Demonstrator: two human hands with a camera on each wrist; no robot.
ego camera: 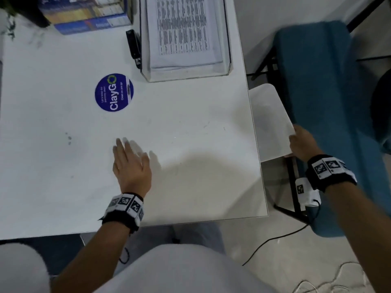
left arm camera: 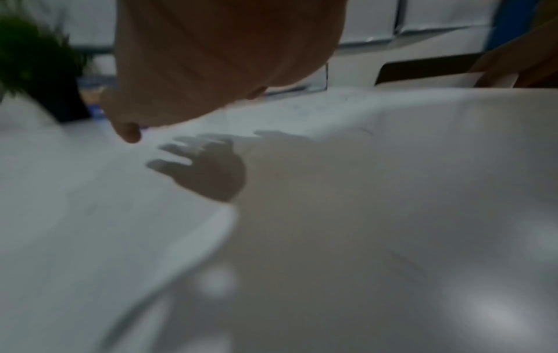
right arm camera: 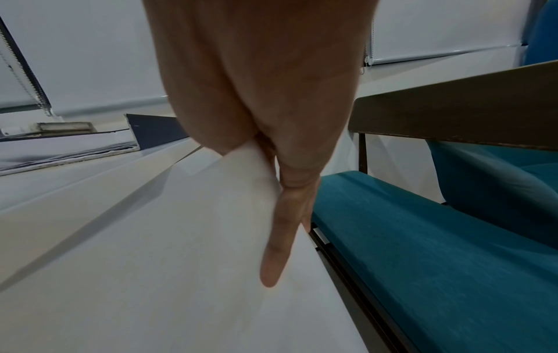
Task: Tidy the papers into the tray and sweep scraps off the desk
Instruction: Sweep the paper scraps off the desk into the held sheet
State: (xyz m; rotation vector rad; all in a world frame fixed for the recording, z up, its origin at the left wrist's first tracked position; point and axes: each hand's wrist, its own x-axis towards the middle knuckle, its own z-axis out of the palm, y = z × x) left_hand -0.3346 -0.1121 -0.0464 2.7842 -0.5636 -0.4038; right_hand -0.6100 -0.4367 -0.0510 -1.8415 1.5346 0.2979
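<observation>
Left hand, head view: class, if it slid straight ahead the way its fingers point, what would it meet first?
Bare desk first. The left hand is flat, its fingers aimed up the desk; the round blue sticker lies nearest that line, though it may pass slightly right of it.

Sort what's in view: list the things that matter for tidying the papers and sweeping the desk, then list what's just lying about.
Part of the job:
paper tray with printed papers
blank sheet, pinched by the right hand beside the desk edge
left hand, flat over the desk

Just lying about:
stapler
round blue sticker
box
plant
teal chair
</observation>
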